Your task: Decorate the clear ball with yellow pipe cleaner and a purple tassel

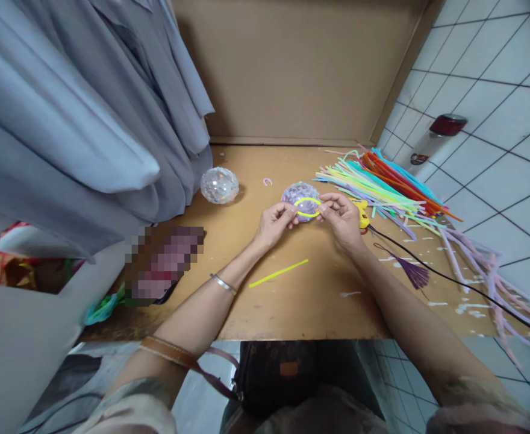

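My left hand [277, 223] and my right hand [341, 218] pinch a yellow pipe cleaner [308, 199] from both sides. It is bent into an oval loop. Right behind the loop, on the table, rests a clear ball with purplish decoration [297, 191]. A straight yellow pipe cleaner [278, 273] lies nearer the front edge. Part of a yellow glue gun [362, 213] shows beside my right hand, its black cord running right. Farther left stands another clear ball [220, 185], and a small curved pink piece [267, 181] lies between the balls.
Many coloured pipe cleaners [382, 181] are heaped at the back right. A purple tassel [413, 272] lies below them. A blurred-out flat object [165, 265] is at the left, under a grey curtain [111, 108]. A bottle [434, 141] stands by the tiled wall.
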A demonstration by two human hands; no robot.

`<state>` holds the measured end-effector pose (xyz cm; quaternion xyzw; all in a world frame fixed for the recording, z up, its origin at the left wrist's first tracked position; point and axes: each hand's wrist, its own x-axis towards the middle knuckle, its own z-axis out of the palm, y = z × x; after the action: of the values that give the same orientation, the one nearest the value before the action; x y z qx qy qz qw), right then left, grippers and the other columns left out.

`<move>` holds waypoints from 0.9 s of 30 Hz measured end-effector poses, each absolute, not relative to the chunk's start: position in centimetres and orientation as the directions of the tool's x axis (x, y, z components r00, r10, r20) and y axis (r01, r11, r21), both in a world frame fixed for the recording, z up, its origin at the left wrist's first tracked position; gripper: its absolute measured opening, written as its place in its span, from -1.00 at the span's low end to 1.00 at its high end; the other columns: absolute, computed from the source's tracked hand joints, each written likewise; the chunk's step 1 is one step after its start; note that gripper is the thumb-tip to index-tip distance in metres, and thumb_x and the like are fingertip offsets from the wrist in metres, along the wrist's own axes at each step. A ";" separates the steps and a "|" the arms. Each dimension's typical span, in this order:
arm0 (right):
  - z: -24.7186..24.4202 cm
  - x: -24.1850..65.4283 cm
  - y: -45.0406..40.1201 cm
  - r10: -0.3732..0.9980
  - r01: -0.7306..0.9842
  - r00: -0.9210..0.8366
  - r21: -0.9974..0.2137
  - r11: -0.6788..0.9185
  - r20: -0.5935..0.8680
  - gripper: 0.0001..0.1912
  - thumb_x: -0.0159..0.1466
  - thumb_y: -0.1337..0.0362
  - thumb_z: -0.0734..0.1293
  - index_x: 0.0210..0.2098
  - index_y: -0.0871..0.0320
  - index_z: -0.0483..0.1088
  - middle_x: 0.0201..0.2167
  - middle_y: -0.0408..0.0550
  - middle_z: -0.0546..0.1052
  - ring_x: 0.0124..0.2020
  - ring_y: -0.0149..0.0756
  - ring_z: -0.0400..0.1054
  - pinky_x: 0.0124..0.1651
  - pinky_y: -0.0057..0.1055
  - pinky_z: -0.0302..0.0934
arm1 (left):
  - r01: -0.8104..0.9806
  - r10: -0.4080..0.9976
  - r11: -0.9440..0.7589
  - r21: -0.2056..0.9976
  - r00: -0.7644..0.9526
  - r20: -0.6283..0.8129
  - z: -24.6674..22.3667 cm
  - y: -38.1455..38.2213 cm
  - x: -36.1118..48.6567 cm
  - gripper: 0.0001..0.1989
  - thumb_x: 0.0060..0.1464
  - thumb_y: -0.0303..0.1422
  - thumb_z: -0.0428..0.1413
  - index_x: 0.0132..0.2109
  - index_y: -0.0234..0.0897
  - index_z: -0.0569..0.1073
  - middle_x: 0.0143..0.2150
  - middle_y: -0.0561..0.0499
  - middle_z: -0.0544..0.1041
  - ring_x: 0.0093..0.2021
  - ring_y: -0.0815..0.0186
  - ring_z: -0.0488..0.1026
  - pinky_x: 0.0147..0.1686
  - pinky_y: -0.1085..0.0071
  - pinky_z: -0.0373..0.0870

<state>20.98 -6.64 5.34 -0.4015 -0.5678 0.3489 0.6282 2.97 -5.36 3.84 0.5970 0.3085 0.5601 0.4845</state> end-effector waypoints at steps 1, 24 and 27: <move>5.3 21.0 -6.6 0.898 0.013 0.112 -0.904 0.428 0.426 -0.54 0.09 -0.13 0.53 -0.21 0.04 0.47 -0.50 -0.22 0.50 -0.52 -0.36 0.38 -0.37 -0.36 0.33 | -0.171 0.912 -0.346 0.923 0.171 0.373 3.8 -5.3 3.0 -0.37 -0.08 0.27 0.28 -0.45 -0.27 0.47 -0.56 0.07 0.51 -0.58 0.46 0.30 -0.49 0.47 0.27; 5.7 21.2 -6.7 0.979 -0.231 0.011 -0.952 0.202 0.205 -0.49 -0.08 -0.10 0.63 -0.48 0.09 0.38 -0.66 -0.29 0.27 -0.61 -0.50 0.09 -0.52 -0.48 -0.01 | -0.150 0.896 -0.406 0.902 0.132 0.425 2.9 -5.2 2.9 -0.48 0.10 0.15 0.25 -0.40 -0.27 0.51 -0.48 0.03 0.52 -0.48 0.41 0.34 -0.37 0.41 0.34; 5.8 20.9 -6.9 0.977 -0.206 0.025 -0.955 0.212 0.212 -0.51 -0.08 -0.07 0.64 -0.52 0.11 0.40 -0.66 -0.27 0.31 -0.59 -0.51 0.11 -0.50 -0.49 0.00 | -0.164 0.898 -0.399 0.902 0.131 0.420 2.9 -5.1 2.8 -0.44 0.04 0.19 0.26 -0.41 -0.28 0.51 -0.48 0.05 0.52 -0.50 0.43 0.34 -0.38 0.43 0.33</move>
<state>20.94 -6.86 5.78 -0.3891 -0.4952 0.4923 0.6008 2.77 -5.05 2.90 0.5989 0.3066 0.5837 0.4546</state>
